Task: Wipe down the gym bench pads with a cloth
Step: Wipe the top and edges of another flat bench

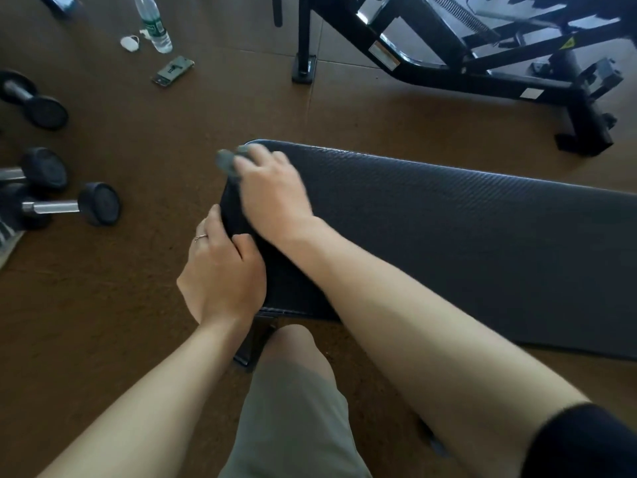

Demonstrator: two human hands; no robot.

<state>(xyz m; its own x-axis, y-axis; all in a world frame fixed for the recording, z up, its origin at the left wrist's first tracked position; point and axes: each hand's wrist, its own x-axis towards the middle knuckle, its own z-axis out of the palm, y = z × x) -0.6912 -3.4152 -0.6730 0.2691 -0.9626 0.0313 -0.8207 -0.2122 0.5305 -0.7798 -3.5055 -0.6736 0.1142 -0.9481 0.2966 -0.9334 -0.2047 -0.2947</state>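
A long black textured bench pad runs from the centre of the head view to the right edge. My right hand presses a small grey cloth onto the pad's far left corner; the cloth is blurred and mostly hidden under my fingers. My left hand grips the pad's near left end, thumb on top and fingers wrapped over the edge. A ring shows on one finger of that hand.
Several black dumbbells lie on the brown floor to the left. A water bottle, a white cap and a small flat device lie at the far left. A black bench frame stands behind. My knee is below the pad.
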